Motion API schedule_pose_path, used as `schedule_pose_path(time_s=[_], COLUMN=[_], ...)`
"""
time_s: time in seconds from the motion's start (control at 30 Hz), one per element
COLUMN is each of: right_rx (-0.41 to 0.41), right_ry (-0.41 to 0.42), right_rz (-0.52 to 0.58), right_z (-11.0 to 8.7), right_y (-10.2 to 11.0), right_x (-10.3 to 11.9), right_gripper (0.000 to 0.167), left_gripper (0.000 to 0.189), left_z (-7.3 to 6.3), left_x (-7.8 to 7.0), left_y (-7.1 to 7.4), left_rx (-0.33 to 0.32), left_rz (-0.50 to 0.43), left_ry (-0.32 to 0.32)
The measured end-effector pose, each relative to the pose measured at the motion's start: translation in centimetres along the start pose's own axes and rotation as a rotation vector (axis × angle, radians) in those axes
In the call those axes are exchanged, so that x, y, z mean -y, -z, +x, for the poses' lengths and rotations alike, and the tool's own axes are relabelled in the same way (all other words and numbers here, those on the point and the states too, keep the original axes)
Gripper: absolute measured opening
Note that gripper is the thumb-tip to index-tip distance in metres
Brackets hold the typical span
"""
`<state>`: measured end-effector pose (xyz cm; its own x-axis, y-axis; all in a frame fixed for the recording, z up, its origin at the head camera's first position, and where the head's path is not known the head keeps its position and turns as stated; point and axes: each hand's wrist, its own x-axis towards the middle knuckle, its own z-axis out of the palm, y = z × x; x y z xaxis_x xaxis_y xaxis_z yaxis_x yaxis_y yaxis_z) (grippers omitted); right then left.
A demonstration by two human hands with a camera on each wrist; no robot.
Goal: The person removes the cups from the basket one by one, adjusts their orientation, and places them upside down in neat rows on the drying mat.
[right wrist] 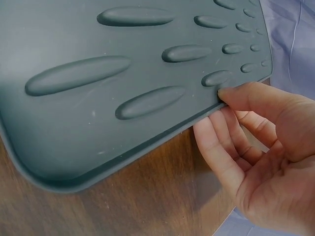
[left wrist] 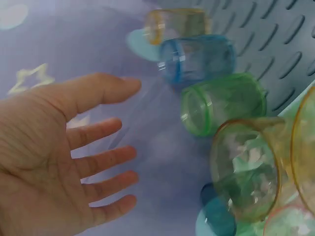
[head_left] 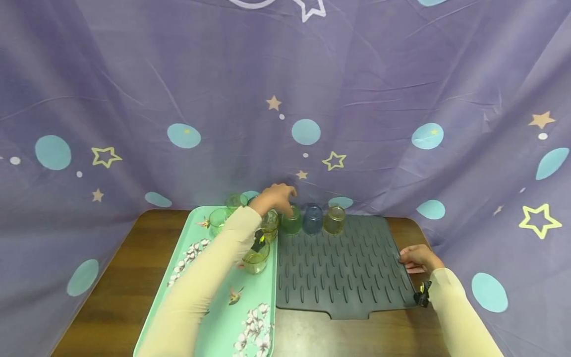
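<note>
Curtain (head_left: 31, 208): purple with a printed pattern; hung behind the table and to both its sides.
Table (head_left: 111, 267): brown wood, largely covered by the tray and the mat.
Tray (head_left: 218, 317): mint green with a floral print; laid lengthwise on the table and partly hidden by the left sleeve (head_left: 202, 277).
Green glasses (head_left: 218, 221): two are seen near the tray's far end.
Yellowish glasses (head_left: 256, 262): two are seen on the tray's side next to the mat, mouths turned up.
Left hand (head_left: 277, 197): raised at the far end, near the green glass on the mat; fingers spread wide, nothing gripped.
Row on the mat: green glass (head_left: 292, 223), blue glass (head_left: 313, 221) and yellow glass (head_left: 334, 222) are lined up along the far edge, seemingly bottoms up.
Mat (head_left: 343, 267): dark grey, ridged; laid just beside the tray.
Right hand (head_left: 417, 257): the mat's right edge is pinched, thumb above, fingers below.
</note>
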<state>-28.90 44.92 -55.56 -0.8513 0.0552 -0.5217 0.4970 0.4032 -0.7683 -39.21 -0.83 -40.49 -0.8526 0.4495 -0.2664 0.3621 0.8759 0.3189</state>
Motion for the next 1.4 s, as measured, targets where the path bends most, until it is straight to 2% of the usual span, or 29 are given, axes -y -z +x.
schedule_pose_path(time_s=[0.17, 0.3, 0.47, 0.7, 0.93, 1.13, 1.27, 1.4], right_rx=[-0.005, -0.006, 0.01, 0.03, 0.028, 0.018, 0.009, 0.012], right_ry=[0.007, 0.002, 0.007, 0.011, 0.005, 0.006, 0.007, 0.005], right_rz=[-0.016, -0.013, -0.01, 0.004, 0.017, 0.009, -0.004, -0.003], right_z=[0.0, 0.1, 0.0, 0.0, 0.2, 0.2, 0.0, 0.0], right_y=[0.1, 0.1, 0.1, 0.3, 0.2, 0.1, 0.0, 0.0], right_x=[0.2, 0.0, -0.3, -0.6, -0.4, -0.4, -0.4, -0.3], right_gripper=[0.01, 0.009, 0.007, 0.005, 0.005, 0.005, 0.007, 0.007], left_gripper=[0.062, 0.059, 0.057, 0.058, 0.068, 0.073, 0.075, 0.076], left_z=[-3.2, -5.6, -8.0, -10.1, -11.1, -10.9, -10.6, -10.4], left_x=[2.3, 4.2, 6.5, 9.3, 10.9, 11.0, 11.0, 10.9], left_y=[1.7, 1.8, 0.4, -2.5, -4.5, -5.8, -6.4, -6.9], left_rx=[-0.051, -0.115, -0.148, -0.107, -0.047, -0.048, -0.053, -0.061], left_rz=[-0.163, -0.229, -0.272, -0.367, -0.368, -0.348, -0.294, -0.239], left_ry=[-0.104, -0.153, -0.182, -0.194, -0.203, -0.206, -0.215, -0.177])
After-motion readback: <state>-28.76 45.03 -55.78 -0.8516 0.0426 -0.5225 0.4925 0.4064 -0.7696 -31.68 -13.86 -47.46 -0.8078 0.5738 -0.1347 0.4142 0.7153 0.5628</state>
